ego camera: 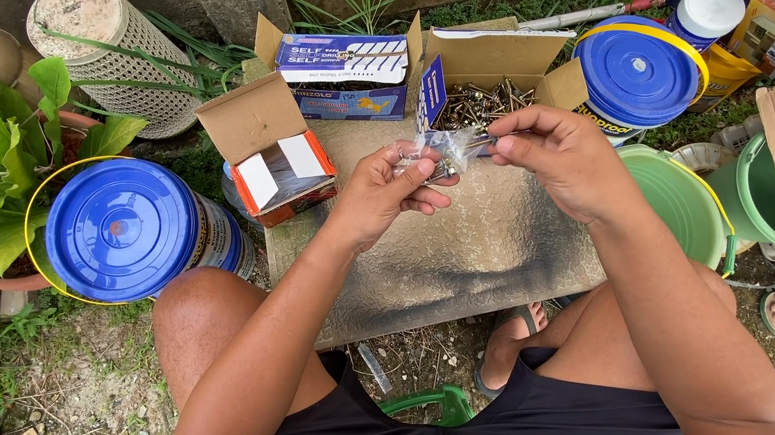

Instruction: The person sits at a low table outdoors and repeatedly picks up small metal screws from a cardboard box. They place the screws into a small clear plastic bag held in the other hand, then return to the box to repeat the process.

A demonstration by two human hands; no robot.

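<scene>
Head view, person seated low, knees apart, both hands raised over a grey textured slab serving as the counter. Left hand: fingers closed in a pinch on one end of a small clear plastic bag; something small and metallic shows at the fingertips, too small to identify. Right hand: fingers pinched shut on the other end of the same bag. Bag held taut between the two hands, above the far half of the slab, off its surface. Just beyond the bag, an open cardboard box of screws sits at the slab's far edge. To its left, an empty open box with orange sides; behind that, two stacked blue screw boxes. Blue-lidded bucket on its side left of the slab; second blue-lidded bucket at right; green pail beside right forearm.
</scene>
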